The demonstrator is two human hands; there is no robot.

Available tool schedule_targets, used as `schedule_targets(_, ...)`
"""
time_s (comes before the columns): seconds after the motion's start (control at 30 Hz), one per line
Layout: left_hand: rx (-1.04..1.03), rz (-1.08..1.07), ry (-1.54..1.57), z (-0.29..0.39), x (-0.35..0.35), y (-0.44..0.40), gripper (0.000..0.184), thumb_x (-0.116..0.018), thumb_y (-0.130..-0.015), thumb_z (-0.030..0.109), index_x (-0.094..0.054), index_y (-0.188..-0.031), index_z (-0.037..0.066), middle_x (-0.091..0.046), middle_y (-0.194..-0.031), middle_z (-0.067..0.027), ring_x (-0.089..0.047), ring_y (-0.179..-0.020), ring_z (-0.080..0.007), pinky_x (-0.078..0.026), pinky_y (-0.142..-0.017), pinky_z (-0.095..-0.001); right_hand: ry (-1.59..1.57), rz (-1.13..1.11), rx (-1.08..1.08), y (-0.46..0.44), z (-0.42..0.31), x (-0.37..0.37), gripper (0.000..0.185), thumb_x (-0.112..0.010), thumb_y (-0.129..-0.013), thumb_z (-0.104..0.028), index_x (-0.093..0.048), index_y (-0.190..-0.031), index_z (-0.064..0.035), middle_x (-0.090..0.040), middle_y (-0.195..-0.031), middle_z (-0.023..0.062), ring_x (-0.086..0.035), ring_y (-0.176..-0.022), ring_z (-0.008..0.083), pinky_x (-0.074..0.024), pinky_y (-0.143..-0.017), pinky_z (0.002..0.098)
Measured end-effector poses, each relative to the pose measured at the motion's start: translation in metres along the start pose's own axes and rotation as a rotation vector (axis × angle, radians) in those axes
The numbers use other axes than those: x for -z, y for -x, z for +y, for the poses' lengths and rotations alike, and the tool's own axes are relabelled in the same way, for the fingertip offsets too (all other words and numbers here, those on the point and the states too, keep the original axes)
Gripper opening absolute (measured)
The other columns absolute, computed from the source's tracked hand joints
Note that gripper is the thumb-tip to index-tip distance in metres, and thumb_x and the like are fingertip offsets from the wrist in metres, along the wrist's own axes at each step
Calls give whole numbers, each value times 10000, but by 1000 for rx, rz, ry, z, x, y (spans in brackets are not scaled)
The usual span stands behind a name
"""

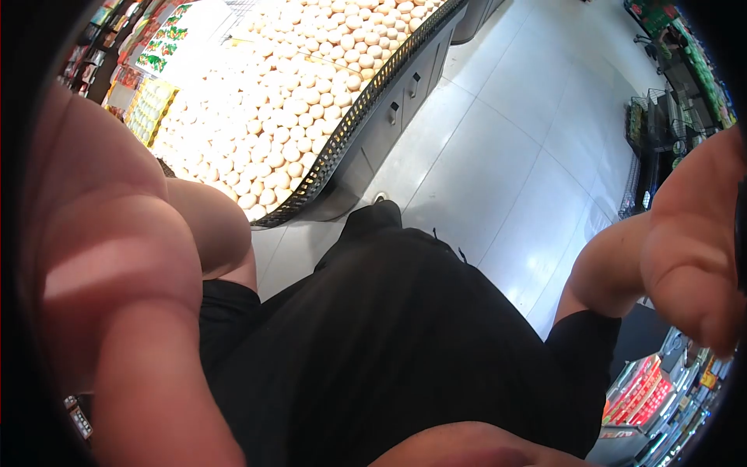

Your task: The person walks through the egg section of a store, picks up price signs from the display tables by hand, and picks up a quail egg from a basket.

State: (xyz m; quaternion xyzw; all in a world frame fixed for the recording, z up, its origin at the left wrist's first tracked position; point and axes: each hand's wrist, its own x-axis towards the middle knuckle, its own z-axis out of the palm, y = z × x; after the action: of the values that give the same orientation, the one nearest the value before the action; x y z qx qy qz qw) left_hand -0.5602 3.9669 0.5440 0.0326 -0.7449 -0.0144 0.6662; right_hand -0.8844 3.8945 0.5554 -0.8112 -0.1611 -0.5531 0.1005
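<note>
My left hand (117, 226) is raised very close to the camera at the left edge, its palm filling much of that side. Its fingers run out of view. At the right edge my right hand (692, 257) is also held up near the camera, with palm and thumb base showing and the other fingers cut off. Whether either hand holds anything is hidden. Beyond my left hand lies a large display bin of loose brown eggs (288, 117), edged by a black perforated rim (331, 152).
Grey drawers (405, 97) front the egg bin. A tiled floor (498, 156) runs ahead. Black wire racks (657, 128) stand at the right, and shelves with red packages (642, 389) are at lower right. A yellow egg tray (152, 109) sits at upper left.
</note>
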Motion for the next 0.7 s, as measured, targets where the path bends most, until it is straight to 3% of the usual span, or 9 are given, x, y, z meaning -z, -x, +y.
schedule_targets(0.37, 10, 8, -56, -39, 8, -2, 579, -641, -825, 329, -496, -1209, -80, -603, -1074, -205, -627, -950, -277, -499, -890, -418, -19, 4, 11, 4, 51, 11, 629, -660, -823, -252, -441, -1306, 86, -556, -1212, 218, -570, -1071, 290, -425, -927, 373)
schedule_targets(0.7, -6, 99, -108, -125, 50, 1, 570, -633, -831, 332, -504, -1195, -88, -607, -1058, -207, -631, -941, -276, -505, -884, -420, -84, -25, 43, -3, 172, -9, 618, -660, -819, -217, -439, -1309, 88, -554, -1224, 220, -572, -1080, 293, -423, -934, 376)
